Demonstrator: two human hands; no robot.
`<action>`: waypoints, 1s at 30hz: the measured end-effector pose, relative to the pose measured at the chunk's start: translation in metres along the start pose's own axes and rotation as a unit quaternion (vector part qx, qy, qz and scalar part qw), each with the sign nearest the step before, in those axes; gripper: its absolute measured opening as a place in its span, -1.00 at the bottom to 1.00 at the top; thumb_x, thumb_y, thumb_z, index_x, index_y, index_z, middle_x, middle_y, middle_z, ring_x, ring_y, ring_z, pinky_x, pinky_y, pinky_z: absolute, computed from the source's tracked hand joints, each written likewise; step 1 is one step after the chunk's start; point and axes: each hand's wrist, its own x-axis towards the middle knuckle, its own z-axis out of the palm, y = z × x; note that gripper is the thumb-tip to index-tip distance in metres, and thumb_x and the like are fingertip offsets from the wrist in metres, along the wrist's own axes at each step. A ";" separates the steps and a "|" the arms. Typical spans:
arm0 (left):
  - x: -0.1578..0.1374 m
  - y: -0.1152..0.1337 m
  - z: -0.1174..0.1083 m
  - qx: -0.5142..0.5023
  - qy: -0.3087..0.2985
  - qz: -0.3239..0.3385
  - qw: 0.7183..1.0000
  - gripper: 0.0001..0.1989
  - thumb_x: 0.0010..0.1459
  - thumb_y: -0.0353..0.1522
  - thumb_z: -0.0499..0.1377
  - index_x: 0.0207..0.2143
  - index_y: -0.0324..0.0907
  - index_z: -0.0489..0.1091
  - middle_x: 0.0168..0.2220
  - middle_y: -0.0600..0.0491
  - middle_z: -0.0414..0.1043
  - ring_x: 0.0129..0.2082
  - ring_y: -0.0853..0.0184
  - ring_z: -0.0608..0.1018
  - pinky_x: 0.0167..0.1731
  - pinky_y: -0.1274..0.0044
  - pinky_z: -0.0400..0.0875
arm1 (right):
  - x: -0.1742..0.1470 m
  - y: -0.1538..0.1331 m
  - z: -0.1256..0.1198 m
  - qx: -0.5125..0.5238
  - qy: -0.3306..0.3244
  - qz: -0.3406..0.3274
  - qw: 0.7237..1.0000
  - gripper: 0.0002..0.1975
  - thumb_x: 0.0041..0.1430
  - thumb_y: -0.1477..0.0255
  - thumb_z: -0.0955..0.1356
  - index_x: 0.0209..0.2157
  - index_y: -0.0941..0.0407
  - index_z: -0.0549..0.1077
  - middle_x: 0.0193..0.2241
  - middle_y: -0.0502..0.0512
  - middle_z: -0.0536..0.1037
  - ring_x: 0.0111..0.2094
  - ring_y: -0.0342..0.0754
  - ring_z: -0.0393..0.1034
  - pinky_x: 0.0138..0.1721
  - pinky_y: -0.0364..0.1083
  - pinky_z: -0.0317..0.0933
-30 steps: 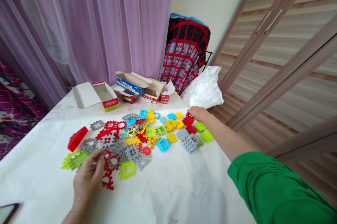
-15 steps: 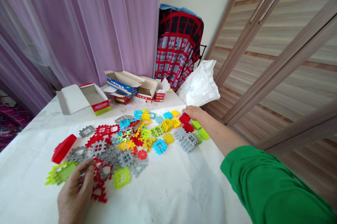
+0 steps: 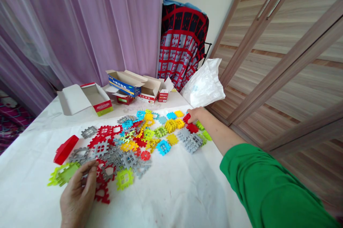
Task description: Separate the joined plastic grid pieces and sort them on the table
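Interlocking plastic building pieces with notched edges lie in a loose pile. My left hand (image 3: 79, 189) is at the pile's near left, thumb and fingers pressed together. Its fingertips meet the edge of some red pieces (image 3: 103, 193); whatever is between them is hidden. Close by lie lime green pieces (image 3: 64, 173) and a red curved part (image 3: 65, 150). Farther off, my right hand (image 3: 196, 114) closes around a red building piece (image 3: 186, 118), partly covering it. Another red piece (image 3: 192, 128), a grey stack (image 3: 189, 141) and green pieces (image 3: 207, 135) are near that hand.
Several opened cardboard boxes stand along the back, among them a blue box (image 3: 124, 87) and a red and green box (image 3: 103, 108). A white plastic bag (image 3: 205, 83) sits at the table's far right corner. A wooden wardrobe (image 3: 268, 60) rises on the right.
My right hand has shifted slightly left and lower, now covering more of the far red piece. My left hand stays in nearly the same place. The view has tilted a little.
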 end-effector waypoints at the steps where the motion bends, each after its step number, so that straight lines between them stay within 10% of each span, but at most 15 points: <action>1: 0.000 0.000 0.000 -0.003 0.000 -0.001 1.000 -0.65 -0.01 -0.08 0.11 -0.25 -0.07 0.45 -0.40 0.11 0.53 -0.61 0.41 0.42 -0.63 0.61 0.39 | 0.001 -0.001 0.001 0.003 0.002 0.006 1.000 -0.37 -0.17 0.19 0.46 0.00 0.06 0.43 -0.04 0.25 0.54 0.02 0.24 0.39 0.04 0.15 0.14; 20: 0.001 -0.010 0.003 -0.012 0.006 0.010 1.000 -0.63 0.03 -0.08 0.11 -0.23 -0.12 0.48 -0.36 0.08 0.56 -0.58 0.42 0.46 -0.54 0.60 0.42 | -0.012 -0.018 -0.015 0.006 0.036 0.028 0.999 -0.41 -0.07 0.14 0.44 -0.03 0.17 0.49 -0.06 0.38 0.53 -0.02 0.29 0.40 -0.05 0.17 0.21; 30: 0.004 -0.015 0.008 -0.041 0.013 0.044 0.998 -0.66 0.06 -0.11 0.10 -0.25 -0.12 0.46 -0.32 0.03 0.59 -0.41 0.31 0.58 -0.36 0.53 0.50 | -0.052 -0.150 -0.046 0.032 0.246 -0.278 0.928 -0.70 0.23 0.40 0.26 -0.05 0.02 0.51 -0.11 0.13 0.54 -0.01 0.05 0.32 -0.01 -0.05 0.12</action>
